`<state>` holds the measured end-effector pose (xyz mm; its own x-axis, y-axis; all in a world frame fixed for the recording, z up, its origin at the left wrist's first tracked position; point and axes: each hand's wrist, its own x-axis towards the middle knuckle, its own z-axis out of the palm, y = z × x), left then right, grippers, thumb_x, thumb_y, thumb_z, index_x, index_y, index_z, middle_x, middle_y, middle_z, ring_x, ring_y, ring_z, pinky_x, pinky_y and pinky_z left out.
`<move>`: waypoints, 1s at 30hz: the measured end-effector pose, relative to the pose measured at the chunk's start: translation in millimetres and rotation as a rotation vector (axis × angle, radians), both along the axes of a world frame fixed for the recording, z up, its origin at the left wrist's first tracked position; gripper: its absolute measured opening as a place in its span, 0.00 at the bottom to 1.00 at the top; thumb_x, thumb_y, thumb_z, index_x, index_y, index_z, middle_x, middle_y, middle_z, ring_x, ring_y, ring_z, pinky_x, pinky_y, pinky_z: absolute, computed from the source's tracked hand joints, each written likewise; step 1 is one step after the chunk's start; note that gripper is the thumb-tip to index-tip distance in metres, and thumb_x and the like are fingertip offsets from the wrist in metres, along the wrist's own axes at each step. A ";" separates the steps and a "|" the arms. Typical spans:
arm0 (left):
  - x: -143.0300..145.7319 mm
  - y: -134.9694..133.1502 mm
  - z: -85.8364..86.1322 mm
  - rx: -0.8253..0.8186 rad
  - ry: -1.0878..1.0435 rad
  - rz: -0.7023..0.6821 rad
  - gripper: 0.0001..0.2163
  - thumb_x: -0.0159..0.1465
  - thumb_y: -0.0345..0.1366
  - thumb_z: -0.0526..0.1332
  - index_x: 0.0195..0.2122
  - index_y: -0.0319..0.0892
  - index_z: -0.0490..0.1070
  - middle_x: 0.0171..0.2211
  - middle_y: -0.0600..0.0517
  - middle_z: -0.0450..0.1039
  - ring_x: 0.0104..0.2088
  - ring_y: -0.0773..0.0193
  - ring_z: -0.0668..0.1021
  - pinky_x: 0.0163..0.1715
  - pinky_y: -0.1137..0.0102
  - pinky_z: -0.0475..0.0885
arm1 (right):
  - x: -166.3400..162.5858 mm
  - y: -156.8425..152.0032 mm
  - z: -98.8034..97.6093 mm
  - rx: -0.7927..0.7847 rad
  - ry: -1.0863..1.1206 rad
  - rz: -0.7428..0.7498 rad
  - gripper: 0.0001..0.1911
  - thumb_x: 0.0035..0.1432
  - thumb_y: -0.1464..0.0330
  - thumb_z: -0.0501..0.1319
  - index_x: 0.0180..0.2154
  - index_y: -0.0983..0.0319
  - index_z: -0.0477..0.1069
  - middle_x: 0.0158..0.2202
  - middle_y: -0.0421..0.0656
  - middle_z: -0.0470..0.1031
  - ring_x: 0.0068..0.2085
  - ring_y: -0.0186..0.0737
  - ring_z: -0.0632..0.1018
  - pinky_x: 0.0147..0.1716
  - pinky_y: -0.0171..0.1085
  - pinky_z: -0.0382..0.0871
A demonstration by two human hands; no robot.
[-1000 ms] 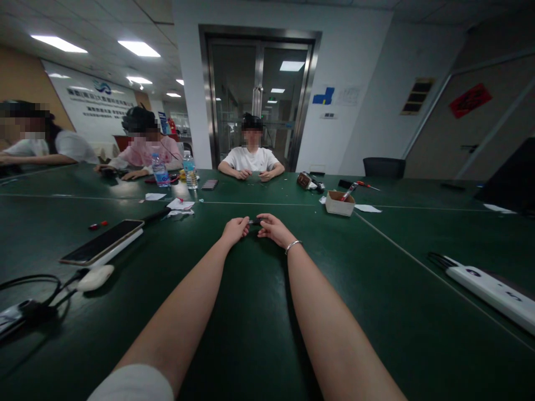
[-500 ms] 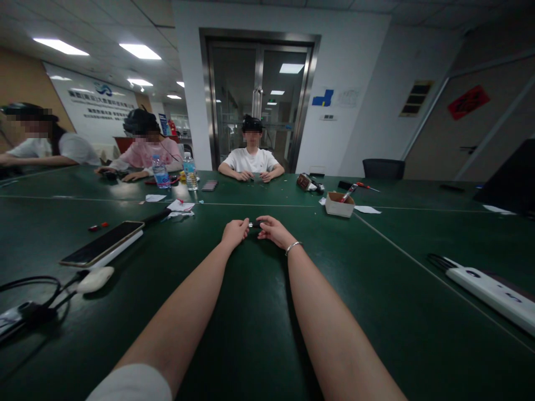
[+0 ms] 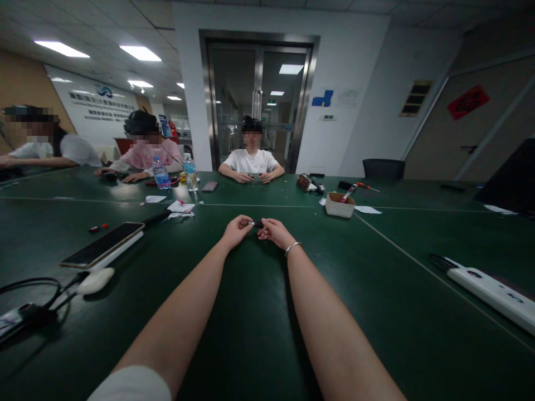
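Observation:
Between my two hands, just above the green table [image 3: 259, 312], is a small black stick with a silver end [image 3: 258, 224]; it is too small to tell its kind. My left hand [image 3: 236, 231] pinches the silver end between thumb and fingers. On the black end, the thumb and index finger of my right hand [image 3: 275, 232] are closed, the other fingers curled below. A silver bangle [image 3: 292, 248] circles my right wrist. The fingers hide part of the stick.
To the left lie a phone [image 3: 104, 244] on a white block, a white rounded case [image 3: 96, 280] and cables. A small box [image 3: 340, 205] stands ahead right. A white power strip [image 3: 493, 292] lies far right. Bottles [image 3: 190, 174] and a seated person [image 3: 251, 159] are across the table.
My right hand's fingers, spread around the black end before, have closed on it. My left hand's fingers have shifted slightly, and more of the silver end shows.

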<state>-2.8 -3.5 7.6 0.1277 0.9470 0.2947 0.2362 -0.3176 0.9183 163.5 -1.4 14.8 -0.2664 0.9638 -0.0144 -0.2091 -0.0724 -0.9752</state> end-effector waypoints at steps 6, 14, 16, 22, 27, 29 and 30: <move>0.9 -0.5 2.8 -0.093 -0.068 0.009 0.15 0.55 0.45 0.58 0.37 0.39 0.68 0.28 0.51 0.71 0.26 0.68 0.72 0.22 0.75 0.64 | 0.3 -1.3 0.6 0.017 -0.003 0.023 0.11 0.62 0.68 0.54 0.28 0.65 0.63 0.18 0.41 0.71 0.17 0.28 0.71 0.23 0.32 0.74; 0.0 4.5 -1.5 -0.099 -0.038 0.004 0.14 0.57 0.43 0.56 0.39 0.40 0.69 0.26 0.52 0.69 0.23 0.70 0.70 0.19 0.77 0.61 | -0.8 -2.4 2.1 -0.003 -0.010 0.014 0.08 0.61 0.70 0.55 0.30 0.65 0.64 0.16 0.40 0.70 0.17 0.29 0.71 0.24 0.32 0.74; 0.4 4.9 -2.1 -0.088 -0.024 0.006 0.13 0.56 0.42 0.57 0.40 0.40 0.69 0.26 0.52 0.69 0.23 0.71 0.70 0.19 0.77 0.61 | -1.1 -2.9 3.0 -0.006 -0.011 0.014 0.07 0.62 0.70 0.54 0.31 0.66 0.64 0.16 0.40 0.70 0.17 0.29 0.71 0.24 0.32 0.74; 1.4 5.4 -2.9 -0.107 -0.005 0.005 0.12 0.56 0.40 0.56 0.39 0.40 0.69 0.27 0.52 0.69 0.22 0.71 0.69 0.19 0.77 0.61 | -1.2 -4.5 4.5 -0.008 -0.036 0.014 0.05 0.62 0.72 0.53 0.33 0.66 0.65 0.17 0.40 0.71 0.17 0.28 0.70 0.23 0.31 0.73; 0.4 6.3 -4.3 -0.080 0.018 0.004 0.13 0.57 0.40 0.56 0.40 0.41 0.69 0.27 0.52 0.70 0.23 0.70 0.70 0.20 0.77 0.62 | -0.8 -4.0 3.6 -0.001 -0.033 0.020 0.05 0.61 0.72 0.53 0.33 0.66 0.65 0.17 0.40 0.71 0.17 0.28 0.71 0.23 0.31 0.73; 0.5 5.3 -3.6 -0.086 0.026 0.004 0.13 0.57 0.40 0.55 0.40 0.40 0.69 0.26 0.52 0.70 0.23 0.70 0.70 0.20 0.76 0.62 | -0.6 -3.8 3.3 -0.001 -0.033 0.022 0.05 0.61 0.73 0.53 0.33 0.66 0.65 0.17 0.40 0.71 0.17 0.28 0.71 0.23 0.31 0.73; 0.8 4.5 -3.0 -0.086 0.031 0.004 0.13 0.58 0.40 0.55 0.40 0.40 0.69 0.26 0.53 0.69 0.23 0.70 0.69 0.20 0.76 0.62 | -0.5 -3.8 3.3 -0.002 -0.033 0.021 0.05 0.61 0.73 0.53 0.33 0.66 0.65 0.17 0.40 0.71 0.17 0.28 0.71 0.23 0.31 0.73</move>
<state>-2.1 1.0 4.6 0.1317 0.9692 0.2082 0.2656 -0.2369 0.9345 162.9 -5.3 18.1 -0.2861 0.9579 -0.0255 -0.1748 -0.0784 -0.9815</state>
